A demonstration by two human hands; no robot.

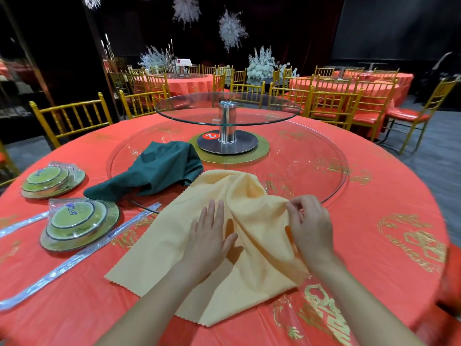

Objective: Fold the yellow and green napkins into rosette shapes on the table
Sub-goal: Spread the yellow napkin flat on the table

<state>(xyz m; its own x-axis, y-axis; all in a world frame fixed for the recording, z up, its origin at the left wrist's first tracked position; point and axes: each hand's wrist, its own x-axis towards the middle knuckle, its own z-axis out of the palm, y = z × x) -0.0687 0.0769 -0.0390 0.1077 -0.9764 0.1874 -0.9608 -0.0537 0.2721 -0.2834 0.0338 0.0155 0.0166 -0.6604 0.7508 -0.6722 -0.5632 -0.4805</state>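
Left hand (210, 236) lies flat, pinning the yellow napkin (174, 248) on the tablecloth (374, 221); right hand (310, 231) pinches its bunched edge. Green napkin (159, 168) waits nr the turntable. Risk imo: cloth slips, fold skews.

Dim hall with black walls (386, 26). Gold chairs (72, 116) ring round red-clothed tables (184, 83), with white flower arrangements (262, 66) behind and a grey floor (436, 151).

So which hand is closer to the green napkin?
Left. The left hand lies flat on the yellow napkin, this side of the green napkin; the right hand pinches cloth farther right.
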